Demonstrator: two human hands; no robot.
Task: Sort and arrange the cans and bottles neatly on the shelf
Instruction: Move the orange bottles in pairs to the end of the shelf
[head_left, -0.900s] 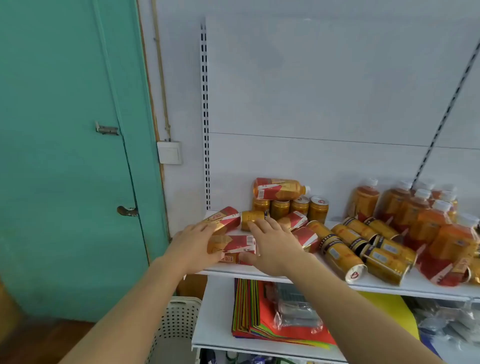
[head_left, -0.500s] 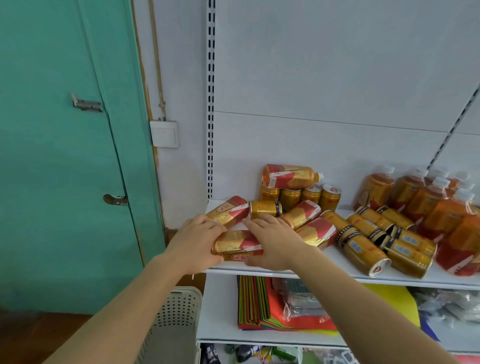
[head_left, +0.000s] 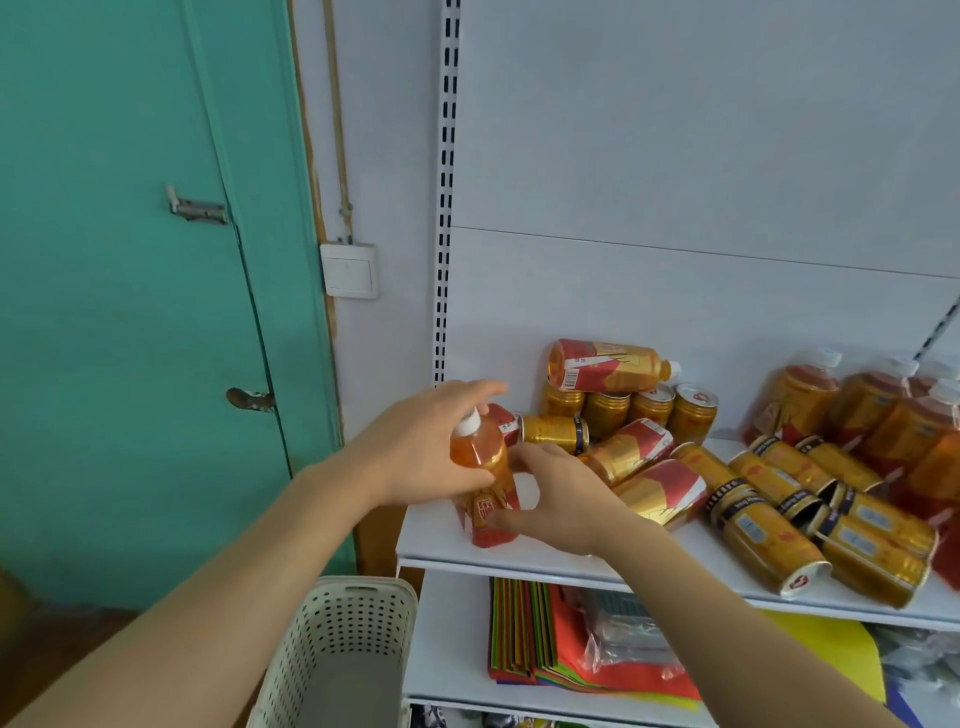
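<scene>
Now, from your head camera, your left hand (head_left: 426, 441) curls around the top part of an orange bottle (head_left: 485, 488). Your right hand (head_left: 561, 493) holds it low down with bent fingers. The bottle stands nearly upright at the front left of the white shelf (head_left: 441, 540). Gold cans (head_left: 769, 540) lie on their sides to the right. More bottles (head_left: 883, 410) stand at the back right.
</scene>
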